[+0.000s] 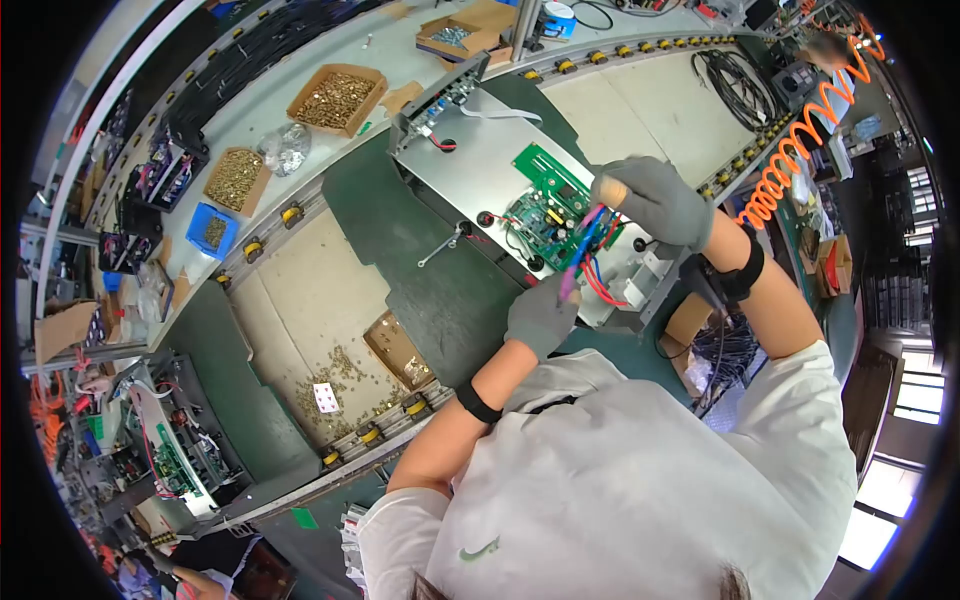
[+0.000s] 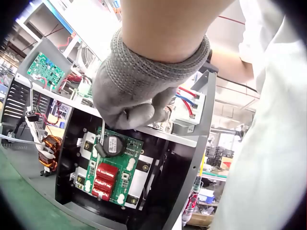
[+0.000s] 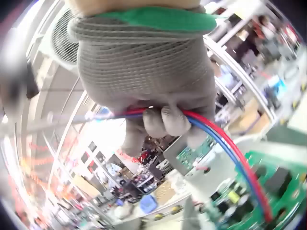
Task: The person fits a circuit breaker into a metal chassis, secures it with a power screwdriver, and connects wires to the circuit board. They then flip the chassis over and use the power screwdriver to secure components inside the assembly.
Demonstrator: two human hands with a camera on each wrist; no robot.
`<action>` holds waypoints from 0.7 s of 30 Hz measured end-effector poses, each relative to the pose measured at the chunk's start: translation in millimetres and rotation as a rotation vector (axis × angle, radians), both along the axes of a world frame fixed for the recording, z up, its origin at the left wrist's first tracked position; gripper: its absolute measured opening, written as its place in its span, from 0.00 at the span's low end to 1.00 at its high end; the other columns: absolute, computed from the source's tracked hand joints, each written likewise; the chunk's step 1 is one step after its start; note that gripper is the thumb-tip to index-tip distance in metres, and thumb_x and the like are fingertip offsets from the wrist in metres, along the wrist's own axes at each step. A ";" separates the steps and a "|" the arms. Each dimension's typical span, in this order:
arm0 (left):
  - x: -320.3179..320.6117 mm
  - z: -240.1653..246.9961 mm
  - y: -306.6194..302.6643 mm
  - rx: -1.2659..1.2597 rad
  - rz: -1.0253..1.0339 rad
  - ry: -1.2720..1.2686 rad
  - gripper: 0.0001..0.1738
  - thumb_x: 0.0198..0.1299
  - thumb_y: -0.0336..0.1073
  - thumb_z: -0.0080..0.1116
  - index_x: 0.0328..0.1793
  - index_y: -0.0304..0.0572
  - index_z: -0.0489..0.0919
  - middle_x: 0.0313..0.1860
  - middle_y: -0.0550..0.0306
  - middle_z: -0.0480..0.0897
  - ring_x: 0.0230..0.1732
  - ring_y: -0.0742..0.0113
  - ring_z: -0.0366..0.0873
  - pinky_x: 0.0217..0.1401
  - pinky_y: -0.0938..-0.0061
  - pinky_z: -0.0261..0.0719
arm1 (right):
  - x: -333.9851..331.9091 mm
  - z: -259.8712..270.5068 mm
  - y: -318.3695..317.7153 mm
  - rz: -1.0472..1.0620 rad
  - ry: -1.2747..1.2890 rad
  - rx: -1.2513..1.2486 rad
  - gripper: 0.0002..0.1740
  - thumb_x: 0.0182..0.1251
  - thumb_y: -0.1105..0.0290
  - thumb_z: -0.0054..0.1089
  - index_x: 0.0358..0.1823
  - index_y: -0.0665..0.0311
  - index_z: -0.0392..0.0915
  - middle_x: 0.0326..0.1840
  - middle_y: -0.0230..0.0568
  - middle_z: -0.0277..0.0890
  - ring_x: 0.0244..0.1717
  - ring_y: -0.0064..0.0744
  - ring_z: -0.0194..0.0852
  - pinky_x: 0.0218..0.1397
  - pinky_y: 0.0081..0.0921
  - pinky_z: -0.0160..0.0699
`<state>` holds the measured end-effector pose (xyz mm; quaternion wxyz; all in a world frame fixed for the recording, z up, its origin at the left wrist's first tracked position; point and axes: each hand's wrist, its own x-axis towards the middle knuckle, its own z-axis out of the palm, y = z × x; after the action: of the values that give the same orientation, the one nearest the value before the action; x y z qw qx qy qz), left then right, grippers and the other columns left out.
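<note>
A metal chassis (image 1: 490,160) carries a green circuit board (image 1: 548,215) on its top plate. Above the board's right side, the gloved right hand (image 1: 655,203) grips a red and blue wire bundle; in the right wrist view its fingers curl round the red wire (image 3: 230,143) and blue wire (image 3: 240,168). The gloved left hand (image 1: 543,315) is at the chassis's near edge, fingers curled at the lower part of the bundle. In the left wrist view the left hand (image 2: 136,91) is above an inner board (image 2: 115,165) with red components; what its fingertips pinch is partly hidden.
Boxes of brass-coloured hardware (image 1: 338,100) and a blue bin (image 1: 212,231) stand on the far bench. A metal tool (image 1: 440,250) lies left of the chassis. Screws and a card (image 1: 326,398) lie on the conveyor surface. An orange coiled hose (image 1: 790,160) hangs at the right.
</note>
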<state>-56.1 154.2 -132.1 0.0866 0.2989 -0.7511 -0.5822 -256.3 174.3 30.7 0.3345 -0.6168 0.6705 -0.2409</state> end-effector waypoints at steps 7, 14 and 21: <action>-7.6 -14.5 8.5 0.225 -0.007 0.096 0.12 0.58 0.35 0.57 0.48 0.48 0.80 0.30 0.53 0.81 0.29 0.65 0.78 0.37 0.72 0.77 | -32.6 -19.1 34.6 0.186 0.730 0.024 0.06 0.60 0.61 0.55 0.31 0.51 0.79 0.32 0.38 0.74 0.40 0.41 0.74 0.46 0.35 0.69; -5.8 4.9 11.1 0.035 -0.073 -0.217 0.15 0.55 0.46 0.60 0.42 0.46 0.82 0.37 0.52 0.84 0.35 0.58 0.82 0.41 0.67 0.79 | -10.4 -36.4 37.1 0.356 0.985 0.079 0.11 0.45 0.67 0.60 0.33 0.55 0.77 0.28 0.35 0.75 0.36 0.39 0.74 0.49 0.34 0.66; 7.3 -8.4 9.3 -0.006 -0.286 -0.454 0.24 0.52 0.58 0.61 0.40 0.45 0.81 0.39 0.50 0.84 0.44 0.52 0.82 0.47 0.65 0.78 | 2.4 -38.9 51.3 0.602 0.946 0.267 0.10 0.44 0.72 0.57 0.32 0.58 0.76 0.24 0.36 0.77 0.32 0.39 0.75 0.53 0.32 0.63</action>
<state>-48.8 163.5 -140.5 -0.1665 0.3123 -0.7876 -0.5045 -253.9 225.6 -8.3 0.1270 -0.7736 0.5665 0.2538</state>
